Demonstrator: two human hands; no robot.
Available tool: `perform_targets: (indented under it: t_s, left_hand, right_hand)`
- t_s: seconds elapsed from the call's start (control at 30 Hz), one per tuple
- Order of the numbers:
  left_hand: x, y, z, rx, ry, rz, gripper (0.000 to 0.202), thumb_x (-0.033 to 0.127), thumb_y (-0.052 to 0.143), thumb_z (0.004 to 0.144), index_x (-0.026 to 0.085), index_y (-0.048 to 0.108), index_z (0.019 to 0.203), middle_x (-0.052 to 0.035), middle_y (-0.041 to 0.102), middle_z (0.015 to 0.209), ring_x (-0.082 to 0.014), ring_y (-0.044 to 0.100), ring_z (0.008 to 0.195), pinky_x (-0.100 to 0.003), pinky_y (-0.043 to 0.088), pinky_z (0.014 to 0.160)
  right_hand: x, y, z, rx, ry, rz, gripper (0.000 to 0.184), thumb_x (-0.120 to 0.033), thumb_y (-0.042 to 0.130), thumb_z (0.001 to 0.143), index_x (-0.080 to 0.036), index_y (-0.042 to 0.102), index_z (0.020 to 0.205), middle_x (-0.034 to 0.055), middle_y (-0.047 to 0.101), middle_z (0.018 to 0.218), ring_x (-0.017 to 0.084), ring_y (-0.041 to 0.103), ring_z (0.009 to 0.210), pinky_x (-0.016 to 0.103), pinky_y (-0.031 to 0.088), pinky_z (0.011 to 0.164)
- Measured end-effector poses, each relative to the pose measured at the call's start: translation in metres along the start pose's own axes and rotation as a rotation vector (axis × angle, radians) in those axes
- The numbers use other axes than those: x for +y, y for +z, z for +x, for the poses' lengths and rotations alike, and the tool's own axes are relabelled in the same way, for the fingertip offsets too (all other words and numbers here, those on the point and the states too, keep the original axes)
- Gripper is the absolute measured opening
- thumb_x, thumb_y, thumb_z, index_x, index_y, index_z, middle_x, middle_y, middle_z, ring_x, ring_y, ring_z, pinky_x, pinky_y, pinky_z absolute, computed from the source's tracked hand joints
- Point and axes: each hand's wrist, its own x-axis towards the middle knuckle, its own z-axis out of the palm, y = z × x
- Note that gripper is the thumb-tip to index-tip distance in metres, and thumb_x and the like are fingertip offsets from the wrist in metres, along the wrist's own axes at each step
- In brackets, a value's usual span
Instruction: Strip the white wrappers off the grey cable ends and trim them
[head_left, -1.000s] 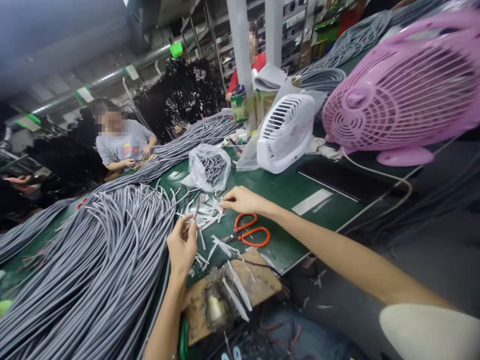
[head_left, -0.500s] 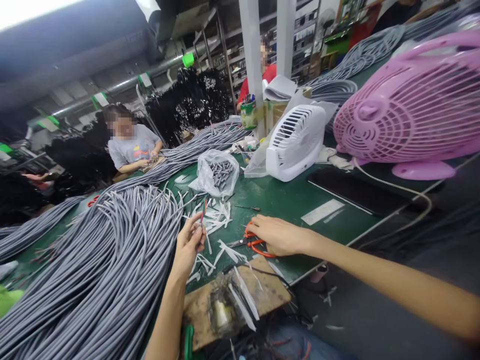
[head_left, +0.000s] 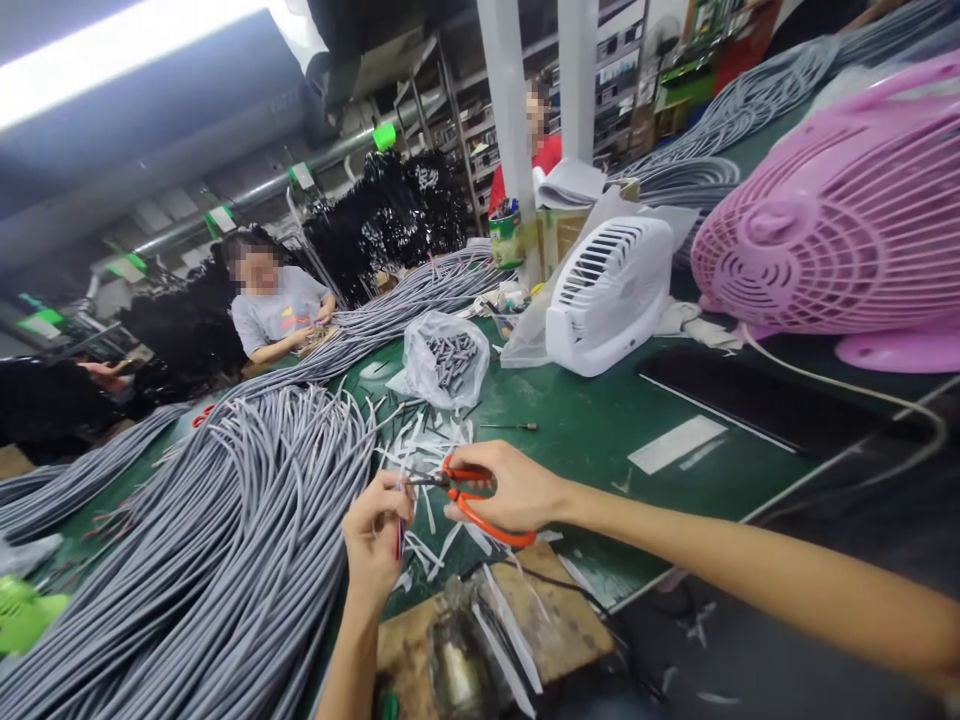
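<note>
My right hand (head_left: 514,490) is closed on the orange-handled scissors (head_left: 469,492), fingers through the loops, blades pointing left. My left hand (head_left: 379,530) pinches the end of a thin cable with coloured wires (head_left: 399,540), held upright just left of the blades. Both hands hover over white cut scraps (head_left: 439,445) on the green table (head_left: 600,430). A huge heap of grey cables (head_left: 217,540) lies to the left, touching my left forearm.
A clear bag of small grey parts (head_left: 446,360) sits behind the scraps; a small screwdriver (head_left: 514,427) lies nearby. White fan (head_left: 611,295) and pink fan (head_left: 832,225) stand at the right. A wooden board (head_left: 517,625) juts from the near edge. Two other people sit far across.
My right hand came back from the far scraps, picked the scissors up off the table and brought them to the cable end in my left hand. The camera tilted slightly.
</note>
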Motion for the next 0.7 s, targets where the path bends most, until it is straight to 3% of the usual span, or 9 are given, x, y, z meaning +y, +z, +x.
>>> perform_targets:
  t_s: [0.17,0.33,0.4,0.47,0.57,0.7]
  left_hand:
    - [0.006,0.000,0.002,-0.075,0.155,0.251,0.029,0.008,0.043,0.080,0.017,0.054,0.055,0.0007,0.050,0.060,-0.0099,0.048,0.057,-0.021,0.036,0.053]
    - [0.007,0.002,0.001,-0.106,0.157,0.247,0.030,0.007,0.042,0.080,0.018,0.056,0.056,-0.0001,0.053,0.061,-0.0110,0.052,0.060,-0.021,0.040,0.056]
    - [0.005,0.003,-0.001,-0.051,0.077,0.201,0.023,0.012,0.046,0.082,0.018,0.061,0.065,-0.0011,0.057,0.066,-0.0115,0.055,0.063,-0.022,0.042,0.058]
    - [0.002,0.004,-0.004,0.065,-0.072,0.148,0.015,0.018,0.050,0.082,0.020,0.063,0.089,-0.0015,0.059,0.071,-0.0115,0.056,0.064,-0.021,0.044,0.057]
    - [0.001,0.008,-0.007,0.161,-0.281,0.061,0.038,0.027,0.055,0.082,0.021,0.051,0.119,0.0023,0.054,0.065,-0.0077,0.048,0.050,-0.016,0.038,0.046]
    - [-0.001,0.012,-0.008,0.121,-0.392,-0.047,0.045,0.033,0.058,0.079,0.020,0.051,0.121,0.0044,0.048,0.060,-0.0056,0.040,0.045,-0.015,0.032,0.041]
  right_hand:
    - [-0.002,-0.002,0.009,-0.028,-0.047,0.014,0.021,-0.032,0.068,0.063,-0.013,0.058,0.060,-0.0060,0.044,0.053,0.006,0.032,0.050,0.019,0.026,0.048]
    - [0.005,-0.012,0.013,-0.087,-0.070,0.053,0.042,-0.039,0.069,0.061,-0.015,0.041,0.042,-0.0087,0.026,0.044,0.005,0.021,0.046,0.020,0.018,0.044]
    - [0.005,-0.014,0.015,0.017,-0.032,0.100,0.045,-0.043,0.069,0.062,-0.016,0.039,0.043,-0.0082,0.028,0.045,0.005,0.023,0.046,0.020,0.020,0.044]
    - [0.001,-0.014,0.016,0.142,0.006,0.165,0.040,-0.045,0.070,0.062,-0.016,0.045,0.050,-0.0065,0.038,0.049,0.006,0.031,0.048,0.019,0.027,0.045]
    - [-0.009,-0.008,0.018,0.179,-0.052,0.244,0.035,-0.042,0.074,0.057,-0.015,0.056,0.069,-0.0018,0.055,0.064,0.009,0.044,0.055,0.021,0.039,0.053]
    - [-0.020,0.007,0.022,0.260,-0.157,0.299,0.021,-0.032,0.069,0.065,-0.014,0.058,0.070,-0.0007,0.058,0.064,0.010,0.047,0.057,0.021,0.041,0.056]
